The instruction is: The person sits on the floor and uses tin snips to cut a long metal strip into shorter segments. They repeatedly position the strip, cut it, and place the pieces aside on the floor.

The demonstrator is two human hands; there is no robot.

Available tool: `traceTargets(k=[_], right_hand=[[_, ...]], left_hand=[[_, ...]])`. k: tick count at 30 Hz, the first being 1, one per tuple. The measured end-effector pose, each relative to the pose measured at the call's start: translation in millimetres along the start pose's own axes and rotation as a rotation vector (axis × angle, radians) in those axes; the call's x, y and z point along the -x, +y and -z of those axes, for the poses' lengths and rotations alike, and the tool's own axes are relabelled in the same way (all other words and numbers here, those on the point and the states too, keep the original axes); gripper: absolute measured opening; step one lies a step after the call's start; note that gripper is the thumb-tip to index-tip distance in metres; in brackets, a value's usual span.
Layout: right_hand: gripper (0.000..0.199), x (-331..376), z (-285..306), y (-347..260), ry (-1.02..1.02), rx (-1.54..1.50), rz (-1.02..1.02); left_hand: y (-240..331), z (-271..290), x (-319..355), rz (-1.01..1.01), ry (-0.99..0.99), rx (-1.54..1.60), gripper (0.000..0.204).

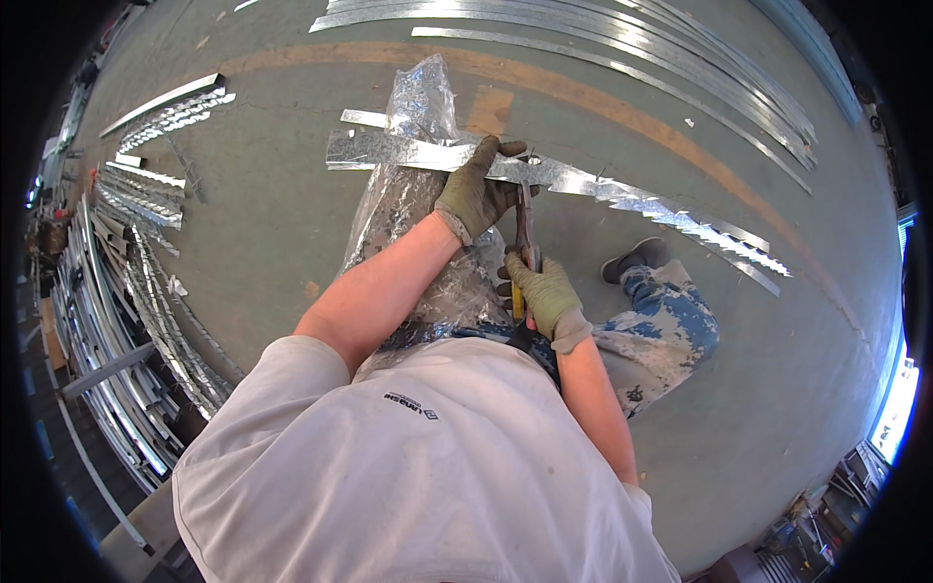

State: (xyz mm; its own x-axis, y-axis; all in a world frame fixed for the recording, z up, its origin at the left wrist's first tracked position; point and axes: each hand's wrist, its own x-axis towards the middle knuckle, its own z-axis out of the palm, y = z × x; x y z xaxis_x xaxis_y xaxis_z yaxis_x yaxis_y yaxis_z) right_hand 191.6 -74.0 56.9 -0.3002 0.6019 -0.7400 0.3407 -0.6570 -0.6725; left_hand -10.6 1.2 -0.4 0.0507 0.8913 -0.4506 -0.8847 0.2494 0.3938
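Note:
A long, shiny sheet-metal strip point(389, 149) lies crosswise in front of me, over my plastic-wrapped left leg. Toward its right end the edge looks jagged and toothed. My left hand point(476, 194), in an olive work glove, grips the strip near its middle, fingers over the top. Nearer to me, my right hand point(546, 293), also gloved, is closed round the yellow handle of what look like tin snips point(526, 228). Their dark metal head points away from me and meets the strip just right of my left hand. Whether the jaws are closed is too small to tell.
Clear plastic wrapping point(389, 219) covers my left leg. Long flat metal strips point(583, 29) lie on the floor ahead. To the left are bundles of twisted, toothed metal pieces point(146, 199) and a rack of metal lengths point(107, 321). My right shoe point(637, 260) rests on the green floor.

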Motion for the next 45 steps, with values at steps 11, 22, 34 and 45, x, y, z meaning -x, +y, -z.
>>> traceTargets(k=[11,22,34,45], right_hand=[[0.029,-7,-5,16,0.016,-0.338,0.096],[0.041,-9,28,23,-0.436,-0.733,-0.030],[0.053,-12,34,27,-0.882,-1.224,-0.077],[0.058,7,24,22,-0.673,-1.078,-0.051]], left_hand=[[3,-9,5,-0.003,-0.067,0.016,0.049],[9,-6,6,0.085,-0.015,0.087,0.051],[2,-28,10,0.044,-0.077,0.043,0.042],[-4,-15,11,0.056,-0.035,0.002,0.038]])
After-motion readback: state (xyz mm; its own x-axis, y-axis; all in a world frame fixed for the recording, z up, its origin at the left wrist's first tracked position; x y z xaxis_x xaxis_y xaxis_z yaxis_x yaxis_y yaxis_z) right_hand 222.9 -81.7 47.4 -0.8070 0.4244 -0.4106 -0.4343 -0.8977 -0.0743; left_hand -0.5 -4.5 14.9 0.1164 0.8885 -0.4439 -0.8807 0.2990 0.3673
